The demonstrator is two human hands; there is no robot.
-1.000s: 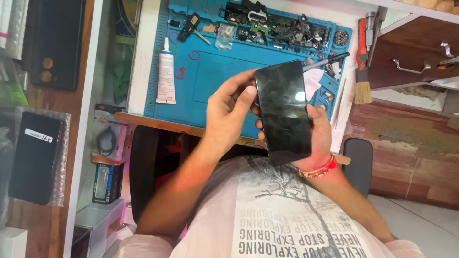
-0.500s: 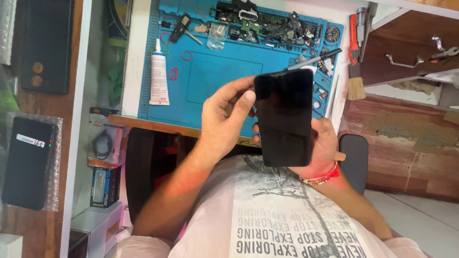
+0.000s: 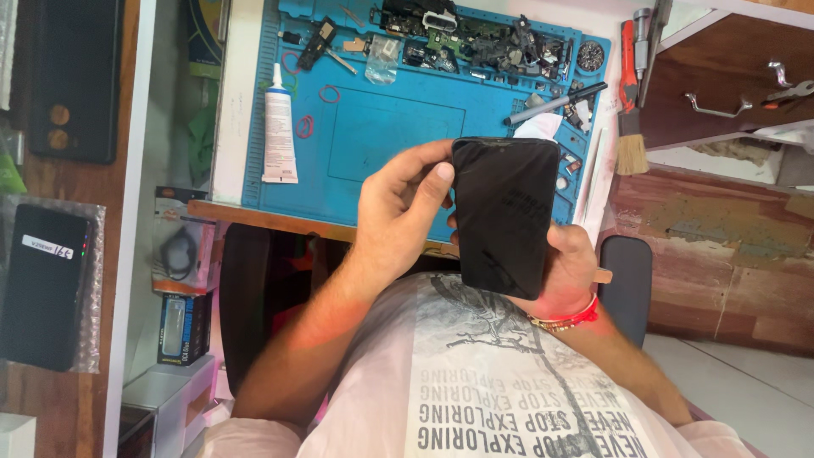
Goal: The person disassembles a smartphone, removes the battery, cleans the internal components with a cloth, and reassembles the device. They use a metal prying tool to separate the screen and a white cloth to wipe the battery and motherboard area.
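- Right now the black phone (image 3: 506, 216) is held above the desk's near edge (image 3: 254, 214).
- Right hand (image 3: 566, 271) grips its lower end from behind.
- Left hand (image 3: 398, 208) pinches its top-left corner, thumb on the glass.

— What finish is shown by the phone (image 3: 506, 216) held between the left hand (image 3: 398, 212) and the right hand (image 3: 566, 271)?
— Glossy black glass, smooth, with faint smears.
— And the work mat (image 3: 381, 127)?
— Matt blue, rubbery looking, ridged at the rim. A smooth white plastic glue tube (image 3: 278, 127) is laid on it.
— The desk edge (image 3: 254, 219)?
— Bare wood. Coarse bristles are seen on the brush (image 3: 630, 153).
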